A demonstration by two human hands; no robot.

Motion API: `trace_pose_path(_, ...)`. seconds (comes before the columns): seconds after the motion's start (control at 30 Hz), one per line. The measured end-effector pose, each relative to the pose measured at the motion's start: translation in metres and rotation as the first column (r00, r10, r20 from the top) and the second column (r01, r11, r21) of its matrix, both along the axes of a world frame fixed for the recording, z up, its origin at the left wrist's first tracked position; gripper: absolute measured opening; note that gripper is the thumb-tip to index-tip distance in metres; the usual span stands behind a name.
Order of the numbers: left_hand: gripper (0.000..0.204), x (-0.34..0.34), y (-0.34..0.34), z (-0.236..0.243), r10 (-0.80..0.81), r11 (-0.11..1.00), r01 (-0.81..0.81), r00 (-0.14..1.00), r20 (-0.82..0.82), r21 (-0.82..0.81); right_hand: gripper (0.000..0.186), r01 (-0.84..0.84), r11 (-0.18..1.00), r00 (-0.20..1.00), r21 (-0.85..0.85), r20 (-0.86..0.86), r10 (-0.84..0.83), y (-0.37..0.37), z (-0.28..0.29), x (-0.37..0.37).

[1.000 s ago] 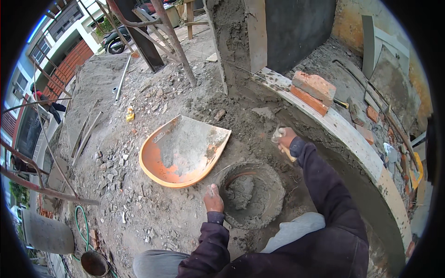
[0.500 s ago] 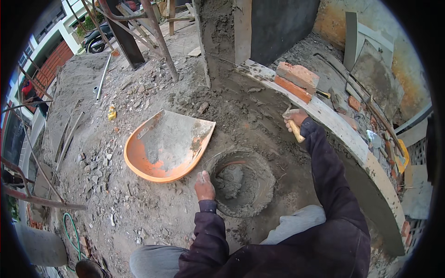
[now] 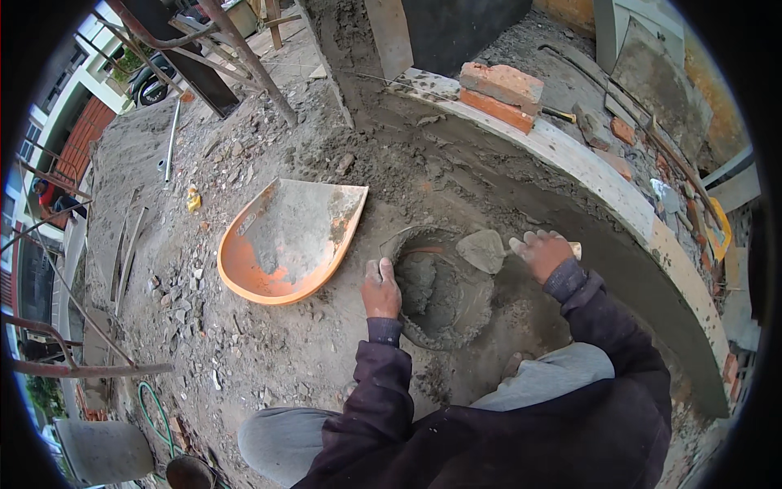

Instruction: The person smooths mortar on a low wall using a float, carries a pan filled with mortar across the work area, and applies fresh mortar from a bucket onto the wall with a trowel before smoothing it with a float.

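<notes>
A round, mortar-crusted bucket (image 3: 482, 316) stands on the ground in front of me, with wet grey mortar (image 3: 419, 281) inside. My left hand (image 3: 380, 291) is closed on its left rim. In my right hand (image 3: 543, 254) is a trowel (image 3: 481, 250), gripped by its wooden handle. The trowel's blade, coated in mortar, lies over the bucket's upper right rim. Beyond my left hand rests an orange scoop-shaped pan (image 3: 234, 265), smeared with dried grey mortar. To the right runs a low wall (image 3: 521, 191) freshly coated with mortar.
A pale board (image 3: 582, 175) lies along the wall's top, carrying two stacked bricks (image 3: 501, 91). A mortared column (image 3: 346, 65) rises at the wall's far end. Rusty scaffold pipes (image 3: 252, 61) stand at left. A grey drum (image 3: 104, 451) and green hose (image 3: 155, 416) sit lower left. Another person (image 3: 55, 200) is far left.
My right hand has drawn the trowel back from the wall to the bucket, and its blade now shows over the rim. My left hand stays on the bucket; the view has shifted.
</notes>
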State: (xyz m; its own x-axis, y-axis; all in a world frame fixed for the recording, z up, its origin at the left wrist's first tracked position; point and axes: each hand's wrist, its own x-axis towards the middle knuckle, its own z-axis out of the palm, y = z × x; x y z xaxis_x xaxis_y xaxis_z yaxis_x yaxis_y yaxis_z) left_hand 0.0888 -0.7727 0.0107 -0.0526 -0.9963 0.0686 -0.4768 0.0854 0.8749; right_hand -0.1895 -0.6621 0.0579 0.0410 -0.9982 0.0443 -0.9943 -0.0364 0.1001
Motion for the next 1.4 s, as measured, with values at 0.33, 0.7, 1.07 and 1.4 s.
trace_pose_path(0.33, 0.036, -0.056, 0.047, 0.03, -0.142, 0.987, 0.134, 0.985, 0.102, 0.084, 0.015, -0.292, 0.957, 0.926, 0.002, 0.25, 0.282, 0.034, -0.111, 0.08)
trace_pose_path(0.7, 0.029, 0.009, 0.026, -0.001, 0.277, 0.958, -0.286, 0.936, -0.215, -0.009, 0.028, 0.122, 0.986, 0.727, -0.115, 0.686, -0.01, -0.002, -0.052, 0.11)
trace_pose_path(1.07, 0.029, 0.1, -0.039, 0.021, 0.229, 0.952, -0.21, 0.971, -0.064, 0.223, 0.03, 0.211, 0.976, 0.755, 0.05, 0.626, -0.195, -0.093, 0.018, 0.152)
trace_pose_path(1.4, 0.032, 0.08, -0.063, 0.011, 0.219, 0.968, -0.204, 0.971, -0.093, 0.148, 0.025, 0.165, 0.925, 0.226, 0.343, 0.899, -0.374, -0.18, -0.08, 0.086)
